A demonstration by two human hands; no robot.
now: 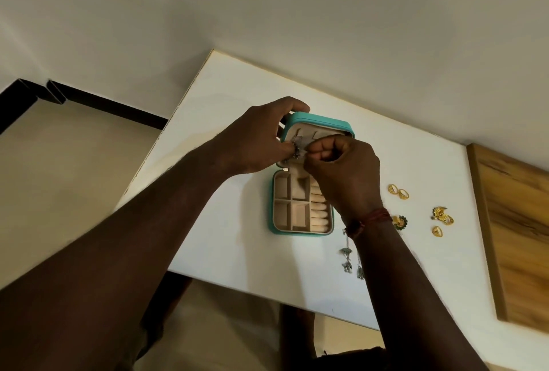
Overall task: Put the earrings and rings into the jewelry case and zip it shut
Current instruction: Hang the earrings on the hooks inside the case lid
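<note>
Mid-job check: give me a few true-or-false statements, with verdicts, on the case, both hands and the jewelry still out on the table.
1. The jewelry case is zipped shut. False: it lies open, lid raised.
2. The left hand and right hand are both at the lid, a silver earring between them. True.
3. Gold rings lie on the table right of the case. True.
4. The lower compartments hold gold rings. False: the visible ones show only beige lining.
5. Dangling silver earrings lie by the right wrist. True.
</note>
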